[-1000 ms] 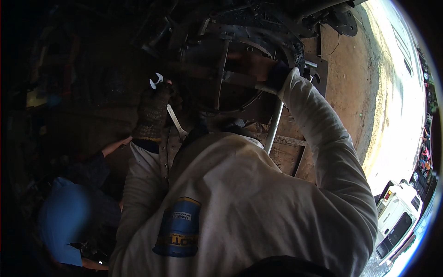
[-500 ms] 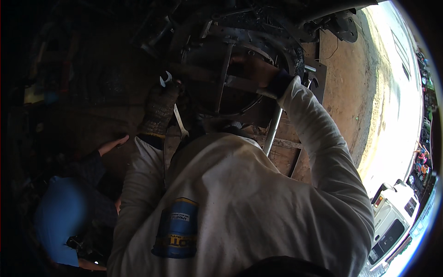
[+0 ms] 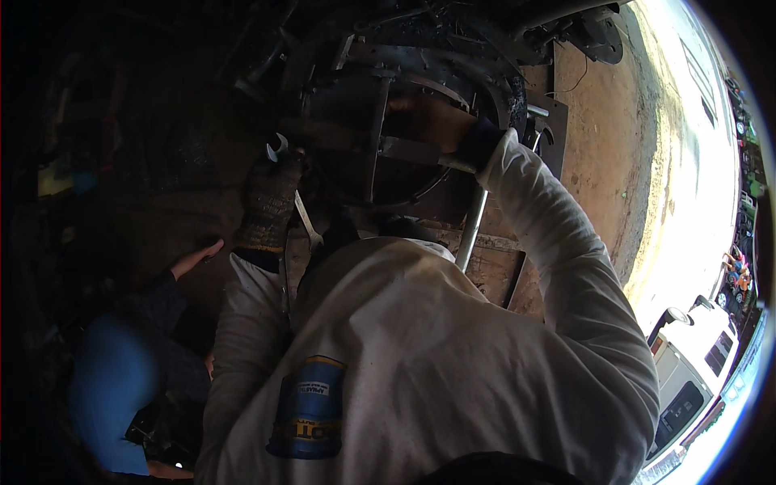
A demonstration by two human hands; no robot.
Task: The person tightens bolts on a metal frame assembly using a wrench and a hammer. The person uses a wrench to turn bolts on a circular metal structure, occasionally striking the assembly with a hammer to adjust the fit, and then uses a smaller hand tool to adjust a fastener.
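Observation:
My left hand (image 3: 271,198), in a dark work glove with a yellow-edged cuff, is closed around a wrench (image 3: 277,148). The wrench's open jaw sticks out past the fingers, and its bright shank (image 3: 305,217) shows below, near my waist. Beyond my body stands a round dark metal frame (image 3: 373,166) with flat bars crossing its opening. Over its right part reaches my right hand (image 3: 432,121), blurred and in deep shadow behind the crossbar. Its fingers are too dark to make out, and so is anything in them.
A shiny metal pipe (image 3: 471,230) slants beside the frame. A hammer-like tool (image 3: 543,133) lies on a dark plate at right. Dark machinery (image 3: 574,36) fills the far side. Another person (image 3: 113,388) with an outstretched hand is low at left. A white vehicle (image 3: 687,388) stands outside.
The frame and both hands sit slightly further left in view. My left hand keeps the wrench; my right hand stays over the frame, its wrist shifted a little left.

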